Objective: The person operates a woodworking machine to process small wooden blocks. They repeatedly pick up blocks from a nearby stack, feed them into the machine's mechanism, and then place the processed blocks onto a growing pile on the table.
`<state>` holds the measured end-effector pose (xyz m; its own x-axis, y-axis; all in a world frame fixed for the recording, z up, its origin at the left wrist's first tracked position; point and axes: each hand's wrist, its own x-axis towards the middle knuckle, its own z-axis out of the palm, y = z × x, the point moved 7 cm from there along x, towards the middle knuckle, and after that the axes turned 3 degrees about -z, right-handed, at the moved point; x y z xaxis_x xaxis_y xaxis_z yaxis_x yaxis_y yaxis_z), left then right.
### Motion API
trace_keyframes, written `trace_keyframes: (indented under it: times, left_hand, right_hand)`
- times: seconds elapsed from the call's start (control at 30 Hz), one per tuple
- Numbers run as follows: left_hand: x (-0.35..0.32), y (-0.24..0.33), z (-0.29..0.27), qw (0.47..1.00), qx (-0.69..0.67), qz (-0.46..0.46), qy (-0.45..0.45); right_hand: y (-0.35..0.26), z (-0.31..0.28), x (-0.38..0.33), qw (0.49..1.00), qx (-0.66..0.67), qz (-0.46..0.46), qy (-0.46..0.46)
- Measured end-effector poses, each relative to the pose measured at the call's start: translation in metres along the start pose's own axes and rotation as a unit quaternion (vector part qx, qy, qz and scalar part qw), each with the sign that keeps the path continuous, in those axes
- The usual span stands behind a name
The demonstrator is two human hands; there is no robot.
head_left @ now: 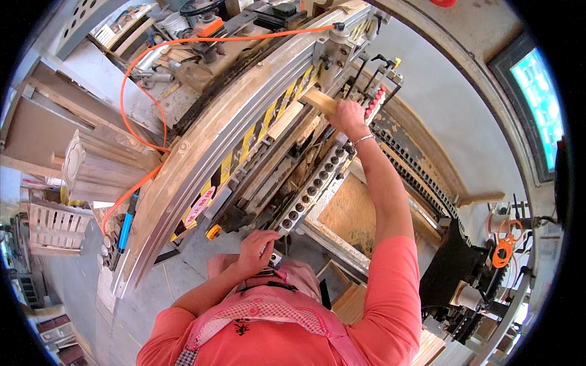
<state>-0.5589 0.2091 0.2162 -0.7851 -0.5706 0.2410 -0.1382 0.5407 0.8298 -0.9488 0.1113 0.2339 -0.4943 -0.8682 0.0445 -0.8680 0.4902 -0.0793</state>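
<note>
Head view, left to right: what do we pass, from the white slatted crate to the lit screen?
White slatted crate → blue pen-like tool → left hand → wood block → right hand gripping it → lit screen.

Landmark: the black-wheeled rail (311, 191); we place our limbs by it.
Our right arm: reaching well forward along the rail's right side, elbow only slightly bent, short sleeve ending above it.
Our right wrist: near the rail's far end, thin band around it.
Our right hand (349, 118): just beyond that far end, back of the hand uppermost, fingers curled in a grip.
Our left arm: bent at the elbow, forearm slanting up toward the rail's near end.
Our left hand (256, 252): just beside that near end, fingers loosely bent; contact unclear.
</note>
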Motion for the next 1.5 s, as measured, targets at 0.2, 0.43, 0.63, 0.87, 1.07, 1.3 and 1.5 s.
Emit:
trace_keyframes:
  times: [0.2,0.43,0.63,0.87,1.07,1.3,1.5]
  left_hand:
    - [-0.003,-0.002,-0.001,1.0,0.017,0.008,0.015]
    - [-0.005,-0.002,-0.002,0.999,0.029,0.001,0.017]
    - [-0.004,0.005,-0.002,1.0,0.02,0.003,0.016]
    - [-0.012,-0.005,-0.004,1.0,0.001,0.002,0.021]
    - [-0.013,-0.003,-0.007,0.999,0.005,0.054,0.002]
    - [-0.013,0.009,0.011,0.982,0.07,0.16,-0.073]
    - [-0.013,0.014,0.004,0.983,0.073,0.159,-0.062]
  right_hand:
    - [0.001,0.003,0.004,1.0,0.009,-0.001,-0.004]
    - [-0.009,-0.006,0.0,1.0,0.0,0.003,0.015]
    - [-0.001,-0.001,0.0,1.0,0.005,0.025,0.003]
    - [-0.012,-0.003,0.001,0.999,-0.015,0.027,-0.022]
    - [-0.02,-0.007,-0.007,0.998,-0.025,0.044,0.039]
    - [-0.081,-0.04,-0.176,0.957,0.105,0.012,0.271]
    - [-0.117,-0.042,-0.401,0.945,0.173,0.225,0.163]
